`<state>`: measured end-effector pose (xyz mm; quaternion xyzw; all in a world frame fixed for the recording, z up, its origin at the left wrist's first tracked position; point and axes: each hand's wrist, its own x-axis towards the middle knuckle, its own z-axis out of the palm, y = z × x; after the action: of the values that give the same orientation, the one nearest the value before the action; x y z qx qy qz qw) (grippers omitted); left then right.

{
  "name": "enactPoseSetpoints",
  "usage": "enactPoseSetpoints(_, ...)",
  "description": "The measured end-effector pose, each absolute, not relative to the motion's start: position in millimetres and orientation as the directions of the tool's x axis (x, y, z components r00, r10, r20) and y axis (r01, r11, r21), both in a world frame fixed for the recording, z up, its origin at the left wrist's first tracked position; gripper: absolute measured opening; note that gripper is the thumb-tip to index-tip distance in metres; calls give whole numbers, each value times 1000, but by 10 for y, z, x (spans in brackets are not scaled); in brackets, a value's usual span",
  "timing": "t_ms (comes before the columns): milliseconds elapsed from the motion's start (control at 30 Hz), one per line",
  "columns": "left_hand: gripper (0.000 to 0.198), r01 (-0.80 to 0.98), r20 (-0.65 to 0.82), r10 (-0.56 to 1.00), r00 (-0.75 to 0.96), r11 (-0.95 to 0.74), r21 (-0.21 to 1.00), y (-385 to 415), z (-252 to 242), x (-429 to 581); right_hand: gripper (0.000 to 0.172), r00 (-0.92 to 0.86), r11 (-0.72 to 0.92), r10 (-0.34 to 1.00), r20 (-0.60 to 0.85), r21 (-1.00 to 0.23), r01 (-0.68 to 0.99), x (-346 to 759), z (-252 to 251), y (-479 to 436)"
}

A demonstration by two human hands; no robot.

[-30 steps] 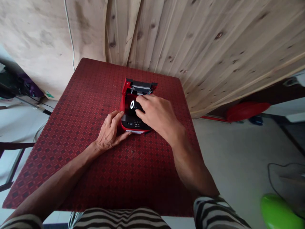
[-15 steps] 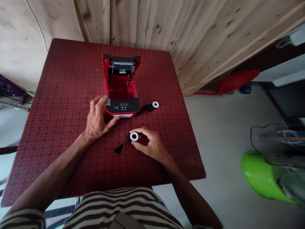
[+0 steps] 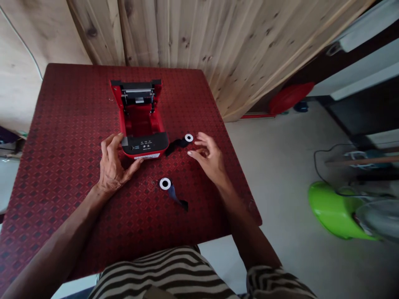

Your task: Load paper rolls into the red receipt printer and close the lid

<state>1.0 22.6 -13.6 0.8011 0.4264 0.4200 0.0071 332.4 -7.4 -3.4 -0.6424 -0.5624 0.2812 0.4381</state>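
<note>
Red-clothed table [image 3: 62, 124]: your left hand [image 3: 114, 166] lies open against the printer [image 3: 141, 124] front-left corner. Near roll [image 3: 165, 183] sits on bare cloth between your hands. Right hand [image 3: 208, 158], fingers spread, empty, just beside far roll [image 3: 188, 138], close to right edge.

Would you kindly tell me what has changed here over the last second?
The right hand took a roll out of the red printer, set it on the tablecloth, let go and moved toward the other roll. The left hand stayed against the printer's front corner; the printer stayed open.
</note>
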Motion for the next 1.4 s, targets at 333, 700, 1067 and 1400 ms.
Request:
enactPoseSetpoints(333,92,684,650,715,258,-611,400,201,-161,19,31,184,64,968,170,-879,472,3207,24,104)
enactPoseSetpoints(700,86,655,632,731,256,-613,443,173,-167,8,24,-590,592,793,155,-429,683,2460,1252,653)
enactPoseSetpoints(1067,87,661,631,736,244,-602,448,162,-128,37,36,-545,535,813,-204,-107,838,1947,1231,999)
enactPoseSetpoints(1400,90,666,617,747,247,-594,452,156,-127,40,26,-550,540,824,-134,-106,835,2013,1150,959)
